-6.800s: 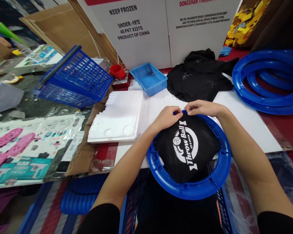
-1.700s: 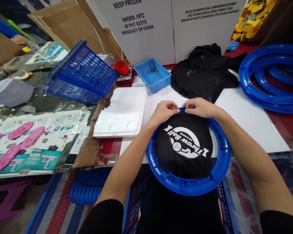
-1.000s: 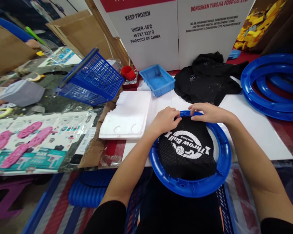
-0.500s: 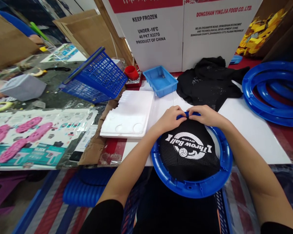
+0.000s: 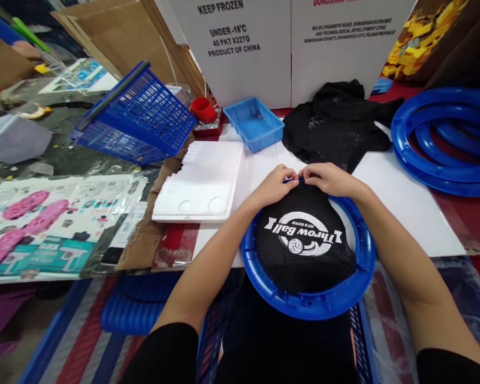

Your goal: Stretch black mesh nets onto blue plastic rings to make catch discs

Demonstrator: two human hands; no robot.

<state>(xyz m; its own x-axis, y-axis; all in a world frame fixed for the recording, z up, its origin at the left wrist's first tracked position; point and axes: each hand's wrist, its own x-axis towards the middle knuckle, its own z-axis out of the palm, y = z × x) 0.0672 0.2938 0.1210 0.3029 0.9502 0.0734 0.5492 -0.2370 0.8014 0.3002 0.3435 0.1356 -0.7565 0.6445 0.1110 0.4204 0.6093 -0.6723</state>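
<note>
A blue plastic ring lies at the near edge of a white board, partly over my lap. Black mesh netting with a white "Throw Ball" print fills most of the ring. My left hand and my right hand meet at the ring's far rim. Both hands have their fingers curled, pinching the net's edge against the rim.
A pile of black netting lies behind the ring. Stacked blue rings sit at the right. A small blue tray, red cup, tilted blue basket and white foam tray stand at the left. White cartons close the back.
Over the frames the ring with its net has been turned, the printed logo going from upright to upside down. Both hands stay pinched together at the far rim.
</note>
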